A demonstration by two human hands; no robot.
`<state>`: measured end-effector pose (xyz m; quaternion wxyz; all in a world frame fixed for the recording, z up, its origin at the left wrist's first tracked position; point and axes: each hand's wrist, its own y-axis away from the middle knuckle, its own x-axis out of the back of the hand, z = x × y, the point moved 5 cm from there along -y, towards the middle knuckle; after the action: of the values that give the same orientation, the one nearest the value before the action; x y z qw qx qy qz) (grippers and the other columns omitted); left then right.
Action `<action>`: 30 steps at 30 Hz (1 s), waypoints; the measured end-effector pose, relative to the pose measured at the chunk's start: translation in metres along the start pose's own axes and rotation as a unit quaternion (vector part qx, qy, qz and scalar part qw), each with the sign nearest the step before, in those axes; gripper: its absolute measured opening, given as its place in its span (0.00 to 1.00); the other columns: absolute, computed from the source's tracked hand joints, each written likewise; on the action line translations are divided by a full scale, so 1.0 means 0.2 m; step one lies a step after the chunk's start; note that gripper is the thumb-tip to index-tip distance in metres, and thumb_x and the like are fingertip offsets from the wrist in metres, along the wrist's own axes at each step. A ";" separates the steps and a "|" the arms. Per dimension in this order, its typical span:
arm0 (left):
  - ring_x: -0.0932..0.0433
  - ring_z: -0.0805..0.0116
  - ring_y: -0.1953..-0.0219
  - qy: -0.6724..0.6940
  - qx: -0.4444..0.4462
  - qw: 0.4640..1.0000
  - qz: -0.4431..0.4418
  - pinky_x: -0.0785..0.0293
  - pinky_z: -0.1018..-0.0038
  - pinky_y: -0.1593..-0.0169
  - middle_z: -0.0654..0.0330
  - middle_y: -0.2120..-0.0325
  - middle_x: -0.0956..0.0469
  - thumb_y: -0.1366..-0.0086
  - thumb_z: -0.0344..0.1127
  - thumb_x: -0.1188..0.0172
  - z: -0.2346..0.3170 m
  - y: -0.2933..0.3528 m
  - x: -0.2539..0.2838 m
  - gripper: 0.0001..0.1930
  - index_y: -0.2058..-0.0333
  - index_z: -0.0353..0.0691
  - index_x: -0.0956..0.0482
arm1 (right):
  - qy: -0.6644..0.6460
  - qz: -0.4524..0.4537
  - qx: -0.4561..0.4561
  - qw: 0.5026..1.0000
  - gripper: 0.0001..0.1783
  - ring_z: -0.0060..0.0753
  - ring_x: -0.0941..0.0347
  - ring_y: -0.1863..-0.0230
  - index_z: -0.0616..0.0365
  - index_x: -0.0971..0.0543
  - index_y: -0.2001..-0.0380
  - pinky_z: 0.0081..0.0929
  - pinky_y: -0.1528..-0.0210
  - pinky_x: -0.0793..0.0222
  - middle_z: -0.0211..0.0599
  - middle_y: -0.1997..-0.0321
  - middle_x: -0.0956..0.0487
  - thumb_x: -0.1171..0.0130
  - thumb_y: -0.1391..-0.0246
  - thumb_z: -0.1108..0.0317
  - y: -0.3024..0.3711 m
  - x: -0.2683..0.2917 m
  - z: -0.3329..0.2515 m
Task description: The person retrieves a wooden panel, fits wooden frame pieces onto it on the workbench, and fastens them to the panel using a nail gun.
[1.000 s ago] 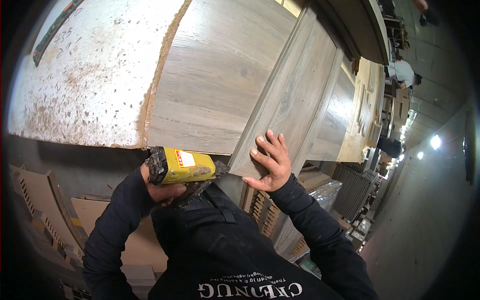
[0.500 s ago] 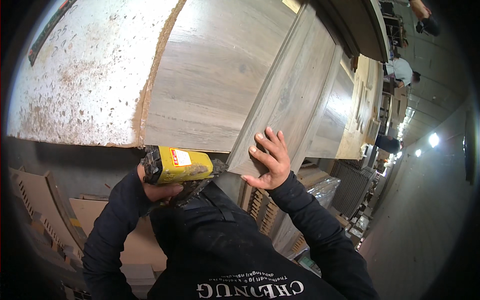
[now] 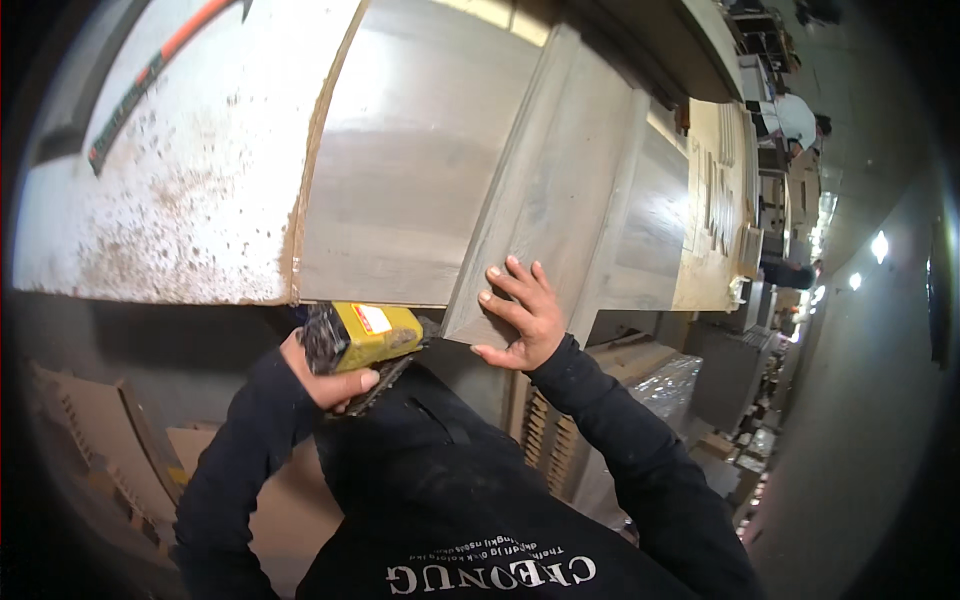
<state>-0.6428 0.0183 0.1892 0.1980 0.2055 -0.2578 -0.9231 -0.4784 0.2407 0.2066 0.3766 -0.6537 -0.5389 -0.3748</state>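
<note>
A yellow and black nail gun [image 3: 375, 335], scuffed and with a label on top, is in the grip of my left hand [image 3: 325, 378] just below the bench's near edge. Its dark nose points right, close to the near corner of a grey wood-grain board [image 3: 540, 180]. On that board's near end lies my right hand [image 3: 525, 315], fingers spread and flat, thumb by the edge. The board has raised strips along its sides and rests across another grey wood-grain panel [image 3: 400, 170]. Whether the nose touches the board I cannot tell.
Left of the panel is a white, stained board [image 3: 190, 220] with a hammer [image 3: 155, 75], orange and black in the handle. A plastic-wrapped stack [image 3: 650, 390] stands below right. Cut brown boards [image 3: 100, 430] lean at lower left. Another person [image 3: 795, 120] is far off.
The view has shifted slightly, bringing more of the hammer into sight. My left hand still grips the nail gun by the board's end, its thumb now plainer. My right hand stays on the board.
</note>
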 end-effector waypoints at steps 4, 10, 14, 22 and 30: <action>0.21 0.61 0.60 -0.279 -0.117 0.948 0.095 0.28 0.73 0.53 0.52 0.63 0.21 0.53 0.35 0.32 0.34 0.13 0.08 0.24 0.57 0.35 0.25 | -0.005 -0.037 -0.016 0.999 0.37 0.49 0.44 0.35 0.49 0.27 0.49 0.52 0.36 0.56 0.40 0.41 0.33 0.34 0.64 0.43 0.04 0.03 0.03; 0.27 0.47 0.64 -0.642 -0.209 0.646 0.357 0.29 0.63 0.62 0.50 0.67 0.26 0.58 0.27 0.38 0.55 0.00 0.55 0.32 0.49 0.44 0.31 | -0.080 0.300 -0.430 0.848 0.27 0.41 0.33 0.50 0.65 0.30 0.55 0.33 0.48 0.38 0.48 0.52 0.29 0.36 0.57 0.63 0.56 0.17 0.37; 0.30 0.48 0.55 -0.706 -0.305 0.545 0.334 0.32 0.55 0.57 0.48 0.59 0.29 0.56 0.38 0.34 0.41 -0.06 0.24 0.31 0.51 0.38 0.30 | -0.426 0.212 -0.527 0.704 0.22 0.24 0.29 0.60 0.68 0.28 0.56 0.22 0.54 0.34 0.35 0.61 0.23 0.39 0.49 0.63 0.80 -0.03 0.61; 0.23 0.70 0.63 0.173 0.012 0.968 0.183 0.25 0.74 0.61 0.58 0.63 0.23 0.38 0.31 0.45 -0.58 -0.16 -0.63 0.21 0.47 0.37 0.36 | -0.469 0.156 -0.460 0.738 0.15 0.16 0.31 0.64 0.64 0.24 0.61 0.18 0.59 0.35 0.28 0.66 0.23 0.41 0.47 0.64 0.96 -0.16 0.60; 0.27 0.58 0.54 0.348 -0.031 0.908 0.232 0.25 0.71 0.56 0.48 0.57 0.28 0.40 0.36 0.43 -0.48 -0.15 -0.51 0.23 0.48 0.35 0.36 | -0.538 0.130 -0.523 0.648 0.13 0.20 0.28 0.69 0.60 0.28 0.60 0.21 0.66 0.31 0.30 0.69 0.23 0.44 0.45 0.65 1.05 -0.28 0.18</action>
<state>-0.5184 0.0529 0.1254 0.4901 0.4419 -0.1845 -0.7283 -0.2760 0.2205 0.1233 -0.3390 -0.8924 -0.2708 -0.1240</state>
